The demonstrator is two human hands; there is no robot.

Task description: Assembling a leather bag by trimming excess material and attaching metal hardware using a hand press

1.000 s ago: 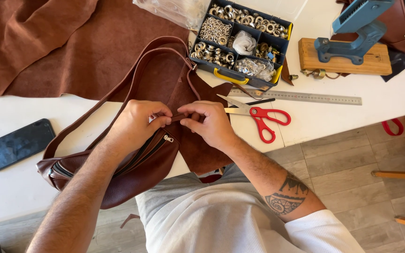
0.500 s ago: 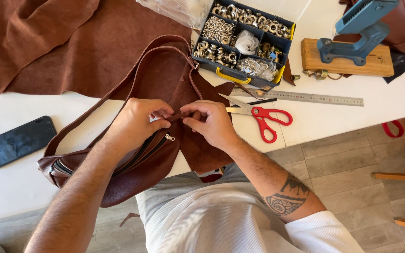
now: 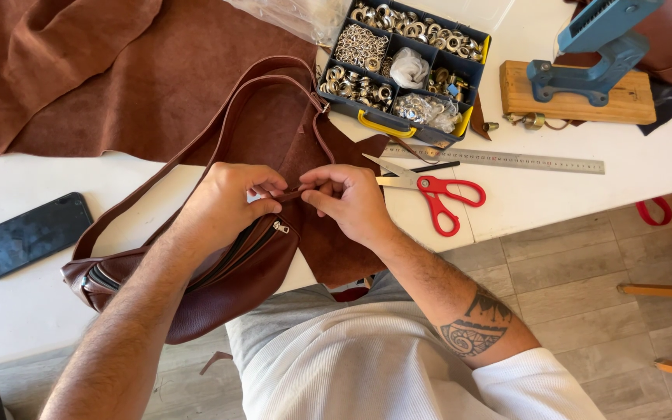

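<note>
The brown leather sling bag (image 3: 219,284) hung half off the near edge of the white surface (image 3: 9,311), soft and floppy. The left hand (image 3: 231,204) and right hand (image 3: 351,201) pinched its thin strap end (image 3: 293,193) between closed fingers, a secure spot to grip. Farther off lay red-handled scissors (image 3: 429,190) and a hardware organiser box (image 3: 402,70).

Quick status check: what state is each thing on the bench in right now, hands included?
Left hand: pinching the strap end.
Right hand: pinching the same strap end.
Brown leather bag: lying at the table edge, zippers closed.
Hardware organizer box: open, compartments filled.
Red-handled scissors: blades slightly open, lying flat.
Phone: screen dark.
Steel ruler: lying flat.
Blue hand press: idle on its wooden block.
</note>
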